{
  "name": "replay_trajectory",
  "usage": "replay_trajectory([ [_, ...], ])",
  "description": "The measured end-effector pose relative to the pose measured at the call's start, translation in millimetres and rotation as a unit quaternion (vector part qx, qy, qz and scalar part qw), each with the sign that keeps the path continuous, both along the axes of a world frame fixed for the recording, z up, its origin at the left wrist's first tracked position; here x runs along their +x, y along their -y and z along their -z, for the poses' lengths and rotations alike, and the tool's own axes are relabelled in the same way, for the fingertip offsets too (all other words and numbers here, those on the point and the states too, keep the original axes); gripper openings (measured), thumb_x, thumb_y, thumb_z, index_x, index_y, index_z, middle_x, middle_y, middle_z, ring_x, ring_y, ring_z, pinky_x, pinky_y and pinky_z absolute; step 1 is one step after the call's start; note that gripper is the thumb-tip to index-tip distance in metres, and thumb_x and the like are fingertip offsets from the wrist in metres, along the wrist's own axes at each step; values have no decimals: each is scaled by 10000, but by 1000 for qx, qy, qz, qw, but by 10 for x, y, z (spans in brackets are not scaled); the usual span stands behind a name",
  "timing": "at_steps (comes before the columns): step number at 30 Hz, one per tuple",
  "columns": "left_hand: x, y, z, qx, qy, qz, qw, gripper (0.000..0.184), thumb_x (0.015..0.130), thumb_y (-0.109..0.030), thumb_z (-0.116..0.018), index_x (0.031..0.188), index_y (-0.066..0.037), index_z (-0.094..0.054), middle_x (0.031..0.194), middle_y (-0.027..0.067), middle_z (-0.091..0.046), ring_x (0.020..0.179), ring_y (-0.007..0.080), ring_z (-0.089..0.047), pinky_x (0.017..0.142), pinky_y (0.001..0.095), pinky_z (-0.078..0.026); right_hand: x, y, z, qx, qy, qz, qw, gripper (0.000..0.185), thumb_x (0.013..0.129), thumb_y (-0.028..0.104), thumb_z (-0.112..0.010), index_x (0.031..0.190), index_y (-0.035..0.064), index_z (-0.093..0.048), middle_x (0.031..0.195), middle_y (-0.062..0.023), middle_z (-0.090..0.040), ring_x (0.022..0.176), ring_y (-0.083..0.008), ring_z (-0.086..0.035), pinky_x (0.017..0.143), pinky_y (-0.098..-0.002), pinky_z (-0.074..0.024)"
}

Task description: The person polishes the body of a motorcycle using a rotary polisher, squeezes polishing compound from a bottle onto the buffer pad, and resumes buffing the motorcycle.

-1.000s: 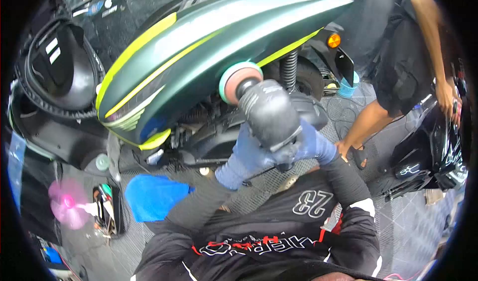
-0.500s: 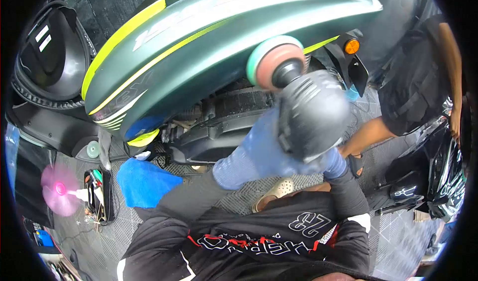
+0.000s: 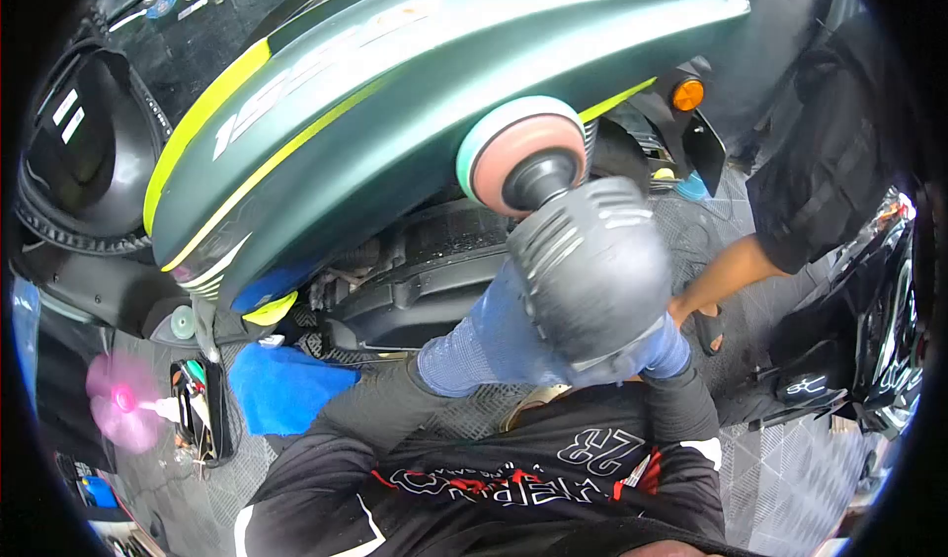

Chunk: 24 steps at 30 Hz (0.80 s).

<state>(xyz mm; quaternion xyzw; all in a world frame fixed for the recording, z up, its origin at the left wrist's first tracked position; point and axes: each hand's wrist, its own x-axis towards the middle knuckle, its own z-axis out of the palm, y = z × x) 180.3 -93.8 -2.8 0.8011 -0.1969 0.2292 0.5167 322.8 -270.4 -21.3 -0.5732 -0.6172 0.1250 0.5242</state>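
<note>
Watching polisher near green panel; left hand gripping its casing, right hand mostly hidden, can't tell its grip. Probably heavy, rigid; pad likely soft. Best held by casing.

Bright light lays a broad white glare along the green body panel toward 12 o'clock and washes out the lettering near 11, perhaps digits. Motion blurs the polisher, just off centre toward 3, and the fan at 8. The floor pales at 4. Fisheye distortion bends the margins; the corners fall to black.
</note>
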Motion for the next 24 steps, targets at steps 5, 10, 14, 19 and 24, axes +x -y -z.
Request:
replay_trajectory([
  [5, 169, 153, -706, -112, -90, 10, 990, 914, 691, -338, -984, 1408, 5, -533, 1343, 185, -640, 1201, 274, -667, 1008, 406, -534, 92, 135, 362, -10, -552, -17, 834, 642, 1003, 211, -687, 1553, 15, -420, 1524, -186, -543, 1325, -221, -603, 1076, -376, -529],
  [10, 148, 132, -577, -130, -73, -10, 989, 880, 692, -347, -971, 1399, -14, -567, 1348, 167, -652, 1222, 265, -660, 1060, 428, -509, 76, 446, 782, -65, -450, 8, 891, 677, 1111, 354, -449, 1665, 68, -185, 1705, -120, -276, 1549, -235, -330, 1238, -375, -359],
  [14, 31, -20, -80, 192, 152, -54, 968, 931, 678, -396, -951, 1446, -45, -559, 1444, 170, -589, 1349, 325, -565, 1164, 486, -408, -138, 187, 305, -83, -306, -30, 948, 684, 1041, 374, -522, 1605, 56, -301, 1622, -163, -374, 1493, -262, -407, 1204, -431, -394],
  [19, -266, -176, 441, 189, 59, -47, 979, 940, 679, -405, -944, 1458, -52, -553, 1465, 173, -571, 1371, 342, -539, 1180, 496, -384, -431, -191, -482, -54, -75, -53, 994, 699, 954, 399, -613, 1530, 41, -446, 1518, -217, -496, 1423, -296, -502, 1161, -501, -439],
  [24, -371, -214, 469, 195, 54, -56, 978, 949, 680, -414, -936, 1471, -60, -548, 1485, 176, -553, 1392, 359, -514, 1195, 506, -361, -555, -263, -762, -44, -3, -50, 998, 715, 884, 420, -686, 1470, 29, -563, 1435, -260, -594, 1367, -324, -579, 1127, -558, -475],
])
